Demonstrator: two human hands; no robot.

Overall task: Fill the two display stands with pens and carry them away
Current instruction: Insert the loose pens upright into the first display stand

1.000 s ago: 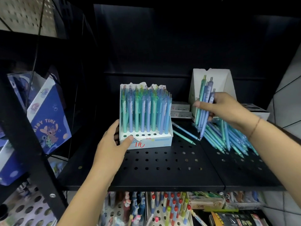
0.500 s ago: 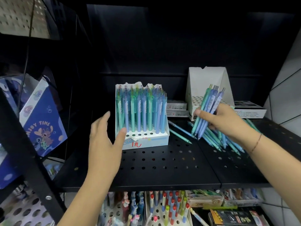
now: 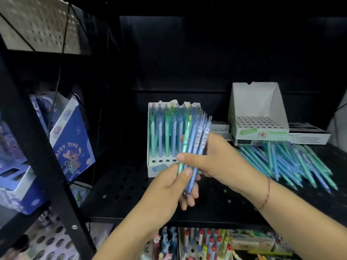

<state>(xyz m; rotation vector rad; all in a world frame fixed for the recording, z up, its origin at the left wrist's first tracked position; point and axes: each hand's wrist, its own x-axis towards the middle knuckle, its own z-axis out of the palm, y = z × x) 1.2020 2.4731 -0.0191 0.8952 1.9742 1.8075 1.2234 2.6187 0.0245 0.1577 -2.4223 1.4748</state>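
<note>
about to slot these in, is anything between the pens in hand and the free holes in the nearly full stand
Nothing visible does. The left hand and right hand hold the bunch of pens in front of the stand, whose front holes lie open.

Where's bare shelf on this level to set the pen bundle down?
Bare: black perforated metal shelf left of and in front of the white cardboard stand filled with pens, plus the front strip below the right hand holding the bundle of blue-green pens. Crowded: right side, loose pile of pens before the empty white stand.
</note>
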